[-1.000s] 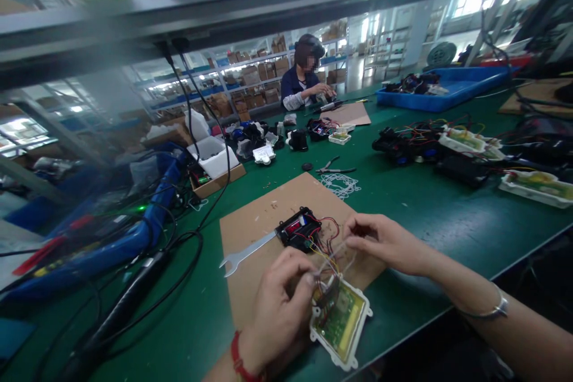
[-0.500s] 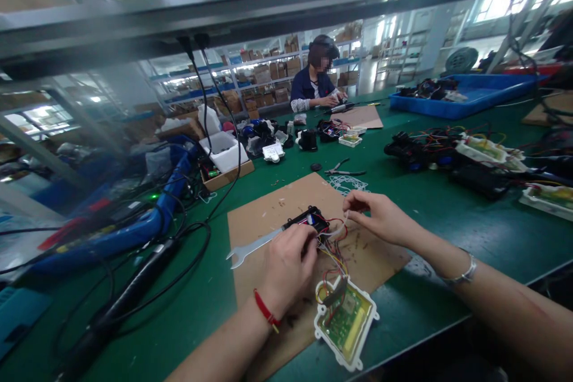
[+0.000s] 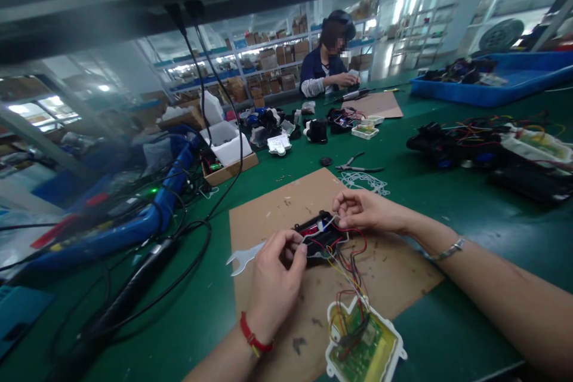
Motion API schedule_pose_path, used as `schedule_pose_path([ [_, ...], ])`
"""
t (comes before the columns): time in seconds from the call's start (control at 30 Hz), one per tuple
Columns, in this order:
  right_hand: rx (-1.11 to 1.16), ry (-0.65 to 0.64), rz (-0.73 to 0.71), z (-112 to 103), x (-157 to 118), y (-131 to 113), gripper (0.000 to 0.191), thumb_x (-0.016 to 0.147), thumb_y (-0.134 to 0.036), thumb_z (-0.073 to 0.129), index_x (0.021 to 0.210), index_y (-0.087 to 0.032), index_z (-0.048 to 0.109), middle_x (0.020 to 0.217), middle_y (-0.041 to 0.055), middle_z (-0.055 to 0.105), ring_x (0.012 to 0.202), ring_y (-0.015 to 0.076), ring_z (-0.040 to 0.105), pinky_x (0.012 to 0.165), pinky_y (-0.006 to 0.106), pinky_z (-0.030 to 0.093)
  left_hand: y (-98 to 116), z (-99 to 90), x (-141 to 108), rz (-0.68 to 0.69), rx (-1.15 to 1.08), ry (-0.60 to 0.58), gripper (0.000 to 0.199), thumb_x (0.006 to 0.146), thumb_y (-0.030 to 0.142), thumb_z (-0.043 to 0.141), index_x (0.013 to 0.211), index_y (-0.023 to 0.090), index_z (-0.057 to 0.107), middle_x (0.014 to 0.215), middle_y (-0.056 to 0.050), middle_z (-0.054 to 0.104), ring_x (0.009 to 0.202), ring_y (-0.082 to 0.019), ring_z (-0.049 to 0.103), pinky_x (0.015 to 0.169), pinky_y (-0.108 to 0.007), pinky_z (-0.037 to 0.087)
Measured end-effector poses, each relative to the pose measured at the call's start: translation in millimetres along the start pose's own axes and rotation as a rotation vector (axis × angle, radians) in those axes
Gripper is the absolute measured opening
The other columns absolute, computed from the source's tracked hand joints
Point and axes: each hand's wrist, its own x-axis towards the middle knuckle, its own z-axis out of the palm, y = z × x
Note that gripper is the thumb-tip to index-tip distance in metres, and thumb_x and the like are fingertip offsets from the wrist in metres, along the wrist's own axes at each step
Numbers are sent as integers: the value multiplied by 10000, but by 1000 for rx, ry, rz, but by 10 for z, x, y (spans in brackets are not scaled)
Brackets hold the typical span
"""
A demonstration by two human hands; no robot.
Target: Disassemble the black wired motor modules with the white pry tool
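My left hand (image 3: pixel 278 271) is closed, with thumb and forefinger pinching one part of a thin white cord (image 3: pixel 319 234). The cord runs across a black plastic housing (image 3: pixel 319 249) to my right hand (image 3: pixel 363 210), which pinches it near the housing's far right corner. Inside the housing are a red part and a white-and-blue connector. Red, yellow and dark wires (image 3: pixel 347 265) lead from it to a green circuit board (image 3: pixel 364 340) in a white frame, lying nearer to me. A silver open-end wrench (image 3: pixel 243 258) lies beside my left hand, partly behind it.
A cardboard sheet (image 3: pixel 268 221) covers part of the green table. Beyond it lie pliers (image 3: pixel 359 167) and a loose white cord coil (image 3: pixel 364 182). Wired black assemblies (image 3: pixel 465 149) sit at right, blue trays (image 3: pixel 487 86) behind. Black cables hang at left. A person sits opposite.
My right hand has moved in over the housing, bringing the white cord along its far side. My left hand has shifted slightly toward me, uncovering more of the housing. The camera view has tilted down.
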Motion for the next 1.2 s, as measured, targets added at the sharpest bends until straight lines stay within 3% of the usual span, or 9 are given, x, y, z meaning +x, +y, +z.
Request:
schedule_pose_path([
  [0.17, 60, 87, -10, 90, -38, 6, 356, 617, -277, 784, 816, -164, 511, 684, -24, 545, 582, 76, 498, 536, 213, 397, -34, -28, 32, -126, -133, -2, 180, 844, 309, 538, 974, 187, 515, 757, 7, 580, 642, -127, 541, 581, -231, 426],
  [0.33, 98, 89, 1, 144, -23, -15, 334, 611, -283, 777, 780, -173, 511, 648, -36, 537, 553, 69, 485, 524, 217, 391, -24, -39, 80, -221, -353, -18, 261, 799, 353, 592, 958, 166, 503, 727, 8, 560, 637, -117, 535, 572, -213, 437],
  [0.43, 115, 97, 6, 158, -14, 7, 322, 613, -279, 772, 763, -173, 507, 626, -39, 531, 540, 67, 477, 518, 218, 382, -37, -38, 80, -222, -353, -33, 279, 799, 351, 600, 983, 169, 495, 709, 18, 556, 615, -108, 526, 558, -202, 430],
  [0.77, 172, 243, -60, 322, 42, 168, 304, 654, -294, 761, 796, -167, 524, 681, -15, 539, 600, 84, 503, 571, 238, 424, -84, -81, 61, -37, 129, 14, 233, 867, 325, 547, 1064, 218, 484, 723, 31, 545, 606, -130, 528, 562, -241, 424],
  [0.9, 207, 241, -50, 336, 52, 176, 330, 644, -330, 773, 798, -175, 526, 697, -8, 547, 615, 91, 509, 577, 240, 441, -61, -68, 101, 254, 292, 105, 229, 876, 262, 531, 1099, 212, 528, 984, -57, 546, 905, -198, 548, 769, -337, 466],
  [1.0, 218, 216, -55, 327, 51, 168, 341, 644, -336, 776, 809, -171, 527, 709, -10, 553, 625, 85, 513, 590, 231, 446, -66, -36, 122, 393, 387, 90, 317, 903, 200, 489, 1214, 252, 517, 1168, -86, 493, 1089, -230, 487, 895, -396, 430],
  [1.1, 219, 208, -58, 324, 49, 169, 338, 654, -333, 772, 818, -171, 525, 707, -13, 551, 624, 85, 515, 586, 230, 445, -79, 0, 135, 444, 452, 59, 323, 917, 179, 476, 1221, 275, 528, 1222, -84, 482, 1096, -237, 481, 868, -395, 429],
  [1.2, 211, 213, -58, 328, 53, 180, 336, 656, -332, 772, 821, -177, 523, 704, -12, 547, 618, 90, 513, 582, 238, 443, -64, 26, 167, 461, 462, 63, 287, 912, 172, 489, 1183, 244, 550, 1141, -80, 539, 1018, -226, 509, 826, -373, 422],
])
